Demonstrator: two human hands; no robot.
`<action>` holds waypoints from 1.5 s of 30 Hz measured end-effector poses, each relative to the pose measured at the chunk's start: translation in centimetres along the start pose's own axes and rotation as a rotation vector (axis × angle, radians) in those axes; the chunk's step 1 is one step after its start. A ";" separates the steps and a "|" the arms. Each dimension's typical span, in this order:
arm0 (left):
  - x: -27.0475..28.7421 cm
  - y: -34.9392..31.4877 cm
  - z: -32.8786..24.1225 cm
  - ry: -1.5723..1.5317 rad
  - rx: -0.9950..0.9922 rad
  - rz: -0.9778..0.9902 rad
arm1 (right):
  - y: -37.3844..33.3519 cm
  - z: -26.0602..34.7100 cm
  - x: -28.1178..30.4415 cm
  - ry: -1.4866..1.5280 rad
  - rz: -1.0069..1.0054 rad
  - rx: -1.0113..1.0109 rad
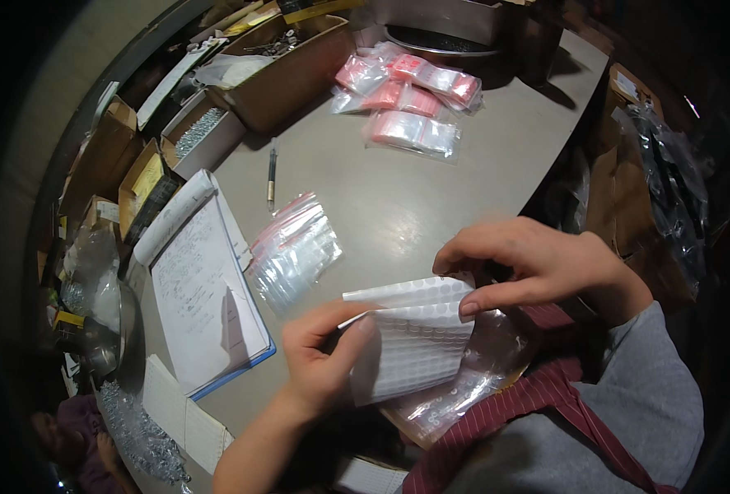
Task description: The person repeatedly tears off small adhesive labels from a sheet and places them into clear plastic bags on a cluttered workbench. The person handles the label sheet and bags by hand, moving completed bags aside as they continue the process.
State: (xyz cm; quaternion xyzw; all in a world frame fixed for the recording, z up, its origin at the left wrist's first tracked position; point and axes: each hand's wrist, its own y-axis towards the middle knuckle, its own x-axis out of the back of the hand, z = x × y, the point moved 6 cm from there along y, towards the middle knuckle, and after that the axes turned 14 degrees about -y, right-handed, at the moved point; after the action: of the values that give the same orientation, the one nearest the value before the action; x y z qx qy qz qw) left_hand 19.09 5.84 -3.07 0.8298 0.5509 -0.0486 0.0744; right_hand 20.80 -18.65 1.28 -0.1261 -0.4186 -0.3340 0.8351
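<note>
A sheet of small round stickers [414, 354], whitish and set in rows, is held up in front of me over the near edge of the table. Its upper part is folded or overlaps another sheet; I cannot tell which. My left hand [319, 354] pinches its left edge between thumb and fingers. At the upper right corner, my right hand [538, 255] grips the sheet with the thumb in front and the fingers curled behind. Under it lies a shiny transparent plastic bag [439, 412], partly hidden. A fan of small zip bags [299, 247] with red strips rests just beyond my left hand.
An open notebook [200, 280] with handwriting lies left, a pen [272, 177] beyond it. Packs of zip bags [414, 132] sit at the back. Boxes of metal parts [200, 136] line the left side, with loose hardware [142, 432] nearer. Another person [76, 436] is at lower left.
</note>
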 end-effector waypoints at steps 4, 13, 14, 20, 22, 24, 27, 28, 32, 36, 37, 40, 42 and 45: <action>-0.4 -0.1 0.1 -0.080 0.111 -0.069 | 1.3 -1.0 -1.0 0.053 -0.022 -0.110; -1.1 0.1 -0.8 0.223 -0.158 0.094 | 9.4 -1.7 1.2 0.002 -0.211 0.094; -1.1 0.0 -0.8 0.240 -0.173 0.087 | 10.9 -0.9 0.6 -0.084 -0.220 0.187; -1.6 0.1 -1.4 0.296 -0.285 0.084 | 14.9 -2.7 -6.4 -0.808 0.077 0.387; -1.4 -0.1 -1.1 0.293 -0.350 0.081 | 13.4 -2.9 -5.3 -0.792 0.122 0.396; -1.4 -0.2 -1.0 0.303 -0.360 0.093 | 11.9 -2.9 -4.1 -0.770 0.186 0.336; -1.3 -0.1 -1.0 0.321 -0.294 0.112 | 9.1 -3.0 -3.2 -0.783 0.218 0.244; -1.3 0.0 -1.0 0.319 -0.265 0.115 | 8.3 -3.1 -3.2 -0.791 0.218 0.239; -1.4 0.0 -0.9 0.271 -0.184 0.121 | 6.5 -3.3 -2.5 -0.707 0.132 0.253; -1.1 0.0 -0.4 0.214 -0.078 0.085 | 5.8 -4.2 -1.2 -0.290 0.052 0.180; -1.2 0.0 -0.4 0.188 -0.037 0.069 | 5.1 -3.9 -0.6 -0.138 -0.139 0.109; -1.2 0.1 -0.1 0.185 -0.023 0.046 | 3.6 -2.8 1.1 -0.034 -0.193 -0.005; -1.1 0.1 -0.1 0.233 -0.093 0.035 | 3.0 -1.3 1.1 -0.136 -0.195 0.067; -1.0 -0.1 -0.1 0.322 -0.221 0.028 | 2.3 0.6 0.6 -0.224 -0.090 0.082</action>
State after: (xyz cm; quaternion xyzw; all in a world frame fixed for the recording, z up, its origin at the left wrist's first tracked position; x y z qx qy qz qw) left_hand 18.56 5.00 -2.80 0.8212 0.5461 0.1466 0.0768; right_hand 22.23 -16.88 2.29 -0.1091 -0.5277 -0.3377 0.7717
